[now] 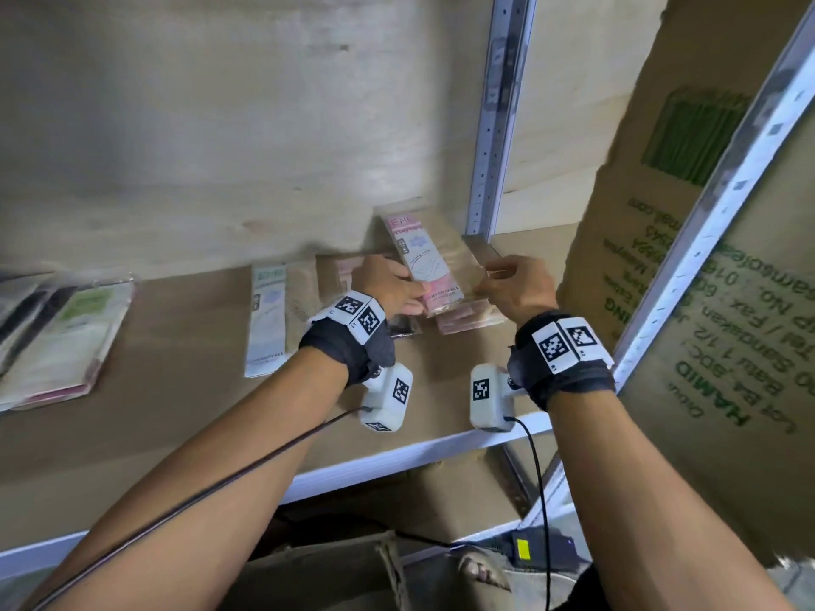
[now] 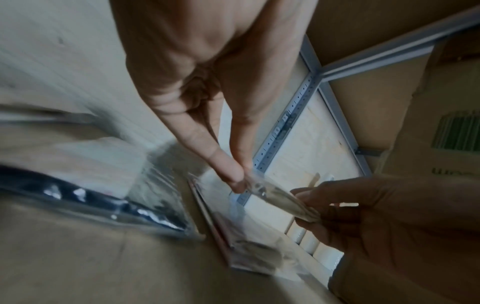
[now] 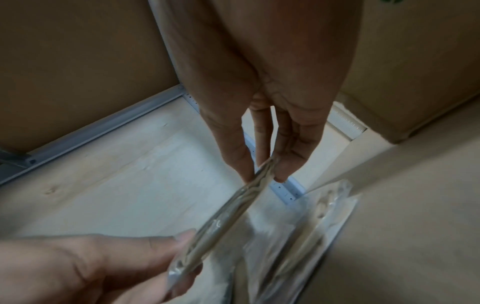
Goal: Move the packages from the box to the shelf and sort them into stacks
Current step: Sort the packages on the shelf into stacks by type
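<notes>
I hold a pink-labelled clear package (image 1: 434, 264) between both hands above a pink stack (image 1: 467, 317) on the brown shelf board (image 1: 176, 390). My left hand (image 1: 392, 288) pinches its left edge, and my right hand (image 1: 514, 286) pinches its right edge. In the left wrist view the left hand (image 2: 239, 174) nips the package (image 2: 272, 195) edge-on, with the pink stack (image 2: 249, 242) below. The right wrist view shows my right hand (image 3: 262, 174) pinching the thin package (image 3: 228, 218).
A pale green package (image 1: 269, 319) lies left of the pink stack, and a mixed pile (image 1: 61, 341) sits at the shelf's left. A metal upright (image 1: 498, 116) stands behind. A large printed cardboard box (image 1: 705, 258) fills the right side.
</notes>
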Demonstrator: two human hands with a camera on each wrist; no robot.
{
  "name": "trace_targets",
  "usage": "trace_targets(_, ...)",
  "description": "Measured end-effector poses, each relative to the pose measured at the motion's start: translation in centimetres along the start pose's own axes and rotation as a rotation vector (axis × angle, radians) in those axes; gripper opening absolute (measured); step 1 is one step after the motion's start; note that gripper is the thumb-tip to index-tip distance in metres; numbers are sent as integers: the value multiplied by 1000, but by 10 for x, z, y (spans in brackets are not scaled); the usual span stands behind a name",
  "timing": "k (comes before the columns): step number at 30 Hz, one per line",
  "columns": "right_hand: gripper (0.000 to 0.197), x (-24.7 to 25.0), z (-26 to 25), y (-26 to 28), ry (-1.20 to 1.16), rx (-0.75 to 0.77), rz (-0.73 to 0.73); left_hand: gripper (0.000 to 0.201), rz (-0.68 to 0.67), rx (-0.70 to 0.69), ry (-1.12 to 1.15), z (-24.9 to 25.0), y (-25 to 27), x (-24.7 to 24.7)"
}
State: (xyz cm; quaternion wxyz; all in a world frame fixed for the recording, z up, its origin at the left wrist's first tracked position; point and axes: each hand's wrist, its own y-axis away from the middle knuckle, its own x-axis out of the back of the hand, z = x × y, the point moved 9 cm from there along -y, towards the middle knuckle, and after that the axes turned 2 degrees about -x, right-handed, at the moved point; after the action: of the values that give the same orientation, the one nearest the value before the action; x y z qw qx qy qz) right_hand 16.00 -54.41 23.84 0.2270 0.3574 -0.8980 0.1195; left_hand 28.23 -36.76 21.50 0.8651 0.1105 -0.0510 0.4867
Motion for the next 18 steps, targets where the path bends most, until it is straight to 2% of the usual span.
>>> trace_targets(4, 34, 10, 19, -9, 30, -53, 35, 39, -23, 27, -43, -1, -9, -23)
trace_targets(11, 38, 7, 38, -15, 82, -76, -26, 47, -37, 101, -74, -8, -17, -37)
trace_targets(18, 39, 3, 39, -16, 97, -65, -56, 38, -11, 121, -136, -13, -23, -39)
